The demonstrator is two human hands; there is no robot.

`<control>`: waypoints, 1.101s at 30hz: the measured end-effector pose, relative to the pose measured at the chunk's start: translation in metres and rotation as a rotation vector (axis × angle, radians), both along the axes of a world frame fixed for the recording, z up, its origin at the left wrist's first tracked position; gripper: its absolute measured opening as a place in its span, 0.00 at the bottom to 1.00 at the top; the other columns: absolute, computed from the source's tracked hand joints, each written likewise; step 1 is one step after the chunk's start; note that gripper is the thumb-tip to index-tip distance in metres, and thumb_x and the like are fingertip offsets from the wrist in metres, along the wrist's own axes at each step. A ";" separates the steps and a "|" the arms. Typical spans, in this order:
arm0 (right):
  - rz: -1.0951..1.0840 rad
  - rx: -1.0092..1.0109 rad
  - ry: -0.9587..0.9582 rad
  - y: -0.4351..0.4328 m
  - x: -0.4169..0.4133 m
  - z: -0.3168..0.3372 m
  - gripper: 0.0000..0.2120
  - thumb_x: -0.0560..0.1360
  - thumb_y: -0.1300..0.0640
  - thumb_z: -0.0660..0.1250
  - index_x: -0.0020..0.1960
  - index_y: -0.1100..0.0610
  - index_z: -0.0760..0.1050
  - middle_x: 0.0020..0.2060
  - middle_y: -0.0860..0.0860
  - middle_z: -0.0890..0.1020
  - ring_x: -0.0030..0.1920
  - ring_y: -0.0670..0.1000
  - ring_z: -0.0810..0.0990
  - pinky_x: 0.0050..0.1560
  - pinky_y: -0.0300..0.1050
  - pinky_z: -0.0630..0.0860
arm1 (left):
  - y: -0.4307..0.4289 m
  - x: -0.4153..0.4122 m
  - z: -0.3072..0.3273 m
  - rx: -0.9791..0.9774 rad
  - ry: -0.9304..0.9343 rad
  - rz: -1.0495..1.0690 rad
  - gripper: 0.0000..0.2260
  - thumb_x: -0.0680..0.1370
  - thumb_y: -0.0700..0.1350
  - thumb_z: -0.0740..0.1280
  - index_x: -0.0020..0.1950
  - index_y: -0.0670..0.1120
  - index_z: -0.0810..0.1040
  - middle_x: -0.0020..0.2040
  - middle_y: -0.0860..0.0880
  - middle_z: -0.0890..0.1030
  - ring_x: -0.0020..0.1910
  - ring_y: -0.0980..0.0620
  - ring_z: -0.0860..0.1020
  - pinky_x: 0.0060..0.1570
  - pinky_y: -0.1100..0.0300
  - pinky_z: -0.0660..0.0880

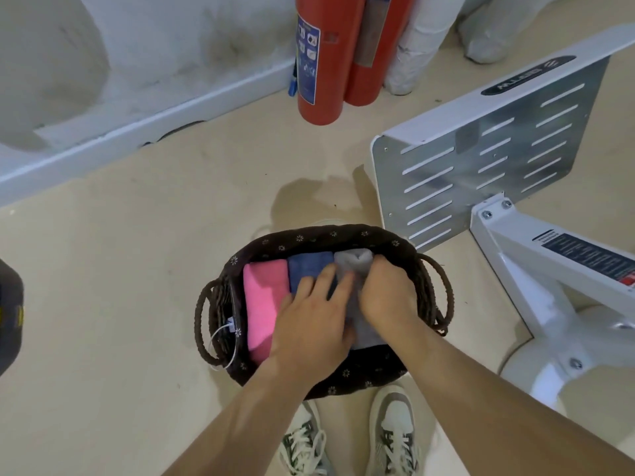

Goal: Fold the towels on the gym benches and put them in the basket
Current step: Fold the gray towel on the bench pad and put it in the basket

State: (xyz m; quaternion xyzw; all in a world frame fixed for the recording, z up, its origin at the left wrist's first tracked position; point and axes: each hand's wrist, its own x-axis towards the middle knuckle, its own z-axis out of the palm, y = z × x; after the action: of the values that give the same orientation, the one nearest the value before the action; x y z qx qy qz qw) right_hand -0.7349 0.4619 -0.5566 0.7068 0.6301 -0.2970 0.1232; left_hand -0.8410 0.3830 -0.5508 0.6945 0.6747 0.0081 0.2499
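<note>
A dark brown woven basket [220, 304] with two loop handles stands on the floor in front of my feet. Inside it lie three folded towels side by side: a pink towel [263, 304] at the left, a blue towel [309, 266] in the middle and a grey towel [354, 261] at the right. My left hand [312, 321] lies flat with straight fingers over the blue towel, fingertips touching the grey one. My right hand [388, 293] is curled over the grey towel and grips it. Both hands hide much of the blue and grey towels.
A white gym machine with a slotted metal plate [481, 159] and a white leg [549, 269] stands close to the basket's right. Two red fire extinguishers [326, 56] lean at the wall behind. A dark object [10, 317] sits at the left edge. Beige floor surrounds the basket.
</note>
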 end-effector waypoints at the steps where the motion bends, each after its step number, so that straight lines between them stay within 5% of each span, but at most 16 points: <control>1: 0.007 0.012 -0.015 -0.002 -0.001 0.005 0.13 0.78 0.57 0.59 0.62 0.57 0.72 0.53 0.55 0.81 0.54 0.57 0.80 0.50 0.46 0.74 | 0.002 0.004 -0.001 -0.029 0.013 -0.008 0.31 0.74 0.57 0.60 0.76 0.54 0.56 0.76 0.50 0.59 0.65 0.45 0.66 0.55 0.49 0.72; 4: 0.059 0.174 0.016 -0.015 0.004 0.025 0.18 0.78 0.58 0.60 0.67 0.56 0.67 0.60 0.54 0.77 0.59 0.55 0.76 0.58 0.46 0.72 | 0.009 0.017 -0.006 -0.133 0.087 -0.026 0.31 0.76 0.60 0.60 0.76 0.58 0.51 0.78 0.52 0.49 0.68 0.44 0.60 0.55 0.47 0.69; 6: 0.017 0.270 0.209 -0.029 0.012 0.041 0.25 0.76 0.62 0.61 0.72 0.53 0.64 0.64 0.52 0.73 0.63 0.53 0.73 0.61 0.42 0.68 | 0.014 0.022 -0.009 -0.152 0.109 -0.021 0.30 0.76 0.59 0.59 0.75 0.59 0.50 0.78 0.52 0.46 0.68 0.43 0.59 0.54 0.46 0.68; 9: -0.246 -0.020 0.552 -0.036 0.016 0.050 0.33 0.76 0.68 0.59 0.76 0.47 0.57 0.67 0.50 0.71 0.61 0.48 0.73 0.61 0.37 0.67 | 0.017 0.025 -0.011 -0.163 0.126 -0.040 0.33 0.75 0.57 0.63 0.74 0.59 0.48 0.78 0.52 0.45 0.67 0.43 0.59 0.54 0.46 0.70; 12: -0.344 -0.228 0.560 -0.029 0.016 0.042 0.37 0.74 0.69 0.57 0.77 0.43 0.52 0.66 0.56 0.72 0.54 0.50 0.73 0.57 0.42 0.71 | 0.020 0.017 -0.011 -0.155 0.091 -0.058 0.37 0.71 0.56 0.69 0.74 0.61 0.50 0.78 0.53 0.47 0.67 0.44 0.61 0.54 0.47 0.73; 16: -0.432 -0.267 0.569 -0.013 0.014 0.038 0.35 0.74 0.67 0.56 0.75 0.41 0.56 0.68 0.54 0.70 0.64 0.56 0.72 0.64 0.53 0.72 | 0.017 0.007 -0.015 -0.135 0.099 -0.038 0.41 0.72 0.59 0.68 0.76 0.59 0.46 0.78 0.55 0.51 0.66 0.46 0.63 0.55 0.48 0.75; 20: -0.776 -0.404 0.704 -0.013 0.016 0.034 0.28 0.76 0.61 0.59 0.70 0.36 0.63 0.62 0.52 0.74 0.61 0.58 0.74 0.60 0.61 0.76 | 0.023 0.024 -0.018 -0.135 0.244 -0.044 0.52 0.67 0.57 0.74 0.76 0.57 0.38 0.76 0.51 0.50 0.65 0.44 0.62 0.52 0.47 0.74; 24: -0.960 -0.481 0.817 -0.022 0.016 0.034 0.24 0.76 0.61 0.57 0.68 0.40 0.66 0.59 0.56 0.75 0.59 0.62 0.75 0.58 0.66 0.75 | 0.034 0.029 -0.012 -0.271 0.232 -0.026 0.48 0.70 0.53 0.71 0.75 0.61 0.36 0.75 0.48 0.47 0.68 0.42 0.57 0.56 0.43 0.72; 29: -1.056 -0.451 0.901 -0.023 0.024 0.077 0.22 0.79 0.62 0.59 0.66 0.39 0.66 0.59 0.54 0.73 0.62 0.58 0.73 0.60 0.61 0.74 | 0.022 0.012 0.024 -0.268 0.090 -0.025 0.35 0.76 0.49 0.66 0.77 0.58 0.50 0.77 0.47 0.52 0.70 0.42 0.60 0.63 0.50 0.70; 33: -1.047 -0.410 0.967 -0.020 0.041 0.162 0.20 0.80 0.60 0.59 0.70 0.45 0.68 0.59 0.59 0.76 0.61 0.56 0.76 0.62 0.58 0.74 | 0.015 -0.004 0.111 -0.209 -0.209 0.240 0.19 0.79 0.44 0.62 0.71 0.51 0.69 0.70 0.51 0.71 0.66 0.51 0.72 0.63 0.62 0.66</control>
State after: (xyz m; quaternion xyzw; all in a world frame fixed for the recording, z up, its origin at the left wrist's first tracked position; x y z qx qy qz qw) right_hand -0.6936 0.4419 -0.3943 0.6680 0.1264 -0.7066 -0.1962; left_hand -0.8448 0.3983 -0.4397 0.5745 0.7204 0.0396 0.3865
